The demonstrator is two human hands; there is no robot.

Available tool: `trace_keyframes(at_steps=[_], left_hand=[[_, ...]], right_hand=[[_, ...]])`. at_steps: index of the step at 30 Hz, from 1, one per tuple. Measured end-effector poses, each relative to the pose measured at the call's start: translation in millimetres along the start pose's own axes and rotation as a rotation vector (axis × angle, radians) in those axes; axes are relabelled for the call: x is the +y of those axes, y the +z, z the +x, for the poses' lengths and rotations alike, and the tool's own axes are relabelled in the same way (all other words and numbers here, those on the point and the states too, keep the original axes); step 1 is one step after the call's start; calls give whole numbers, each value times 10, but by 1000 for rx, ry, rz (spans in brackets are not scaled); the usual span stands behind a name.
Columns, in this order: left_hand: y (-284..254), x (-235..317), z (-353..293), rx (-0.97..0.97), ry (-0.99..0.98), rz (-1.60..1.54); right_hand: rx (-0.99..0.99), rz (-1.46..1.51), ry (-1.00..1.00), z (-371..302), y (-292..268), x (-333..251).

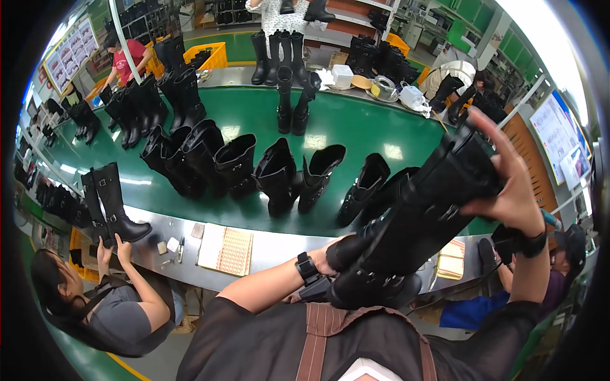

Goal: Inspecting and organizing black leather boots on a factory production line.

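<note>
A tall black boot (406, 238) with buckled straps is tilted in front of me, its shaft top pointing up to the right. My left hand (325, 259) is closed around the lower part near the foot; its fingers are partly hidden. At the shaft's upper end my right hand (518, 190) grips the cuff, thumb on the near side and fingers over the far rim. Whether a second boot lies behind this one, I cannot tell. Behind it, a row of black boots, among them one boot (275, 174) with an open top, stands on the green table (254, 108).
A co-worker (121, 305) at left holds black boots (111, 203). Sheets of orange labels (227, 249) and a second label stack (451, 259) lie on the metal edge (171, 222). Another person (540, 279) sits at right. Across stand more boots (277, 57) and a person (279, 19).
</note>
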State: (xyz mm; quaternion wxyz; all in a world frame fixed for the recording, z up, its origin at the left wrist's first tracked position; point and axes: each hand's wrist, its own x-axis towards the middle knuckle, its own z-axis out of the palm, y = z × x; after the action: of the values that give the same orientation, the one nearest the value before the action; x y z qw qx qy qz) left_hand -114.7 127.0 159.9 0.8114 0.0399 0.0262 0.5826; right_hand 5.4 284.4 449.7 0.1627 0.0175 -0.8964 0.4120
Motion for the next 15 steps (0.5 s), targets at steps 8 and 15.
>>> trace_keyframes(at_steps=[8, 15], left_hand=[[-434, 544, -800, 433, 353, 361], [-891, 436, -1295, 808, 676, 242]], right_hand=[[470, -398, -105, 1239, -813, 455], [742, -793, -111, 2737, -374, 2571]])
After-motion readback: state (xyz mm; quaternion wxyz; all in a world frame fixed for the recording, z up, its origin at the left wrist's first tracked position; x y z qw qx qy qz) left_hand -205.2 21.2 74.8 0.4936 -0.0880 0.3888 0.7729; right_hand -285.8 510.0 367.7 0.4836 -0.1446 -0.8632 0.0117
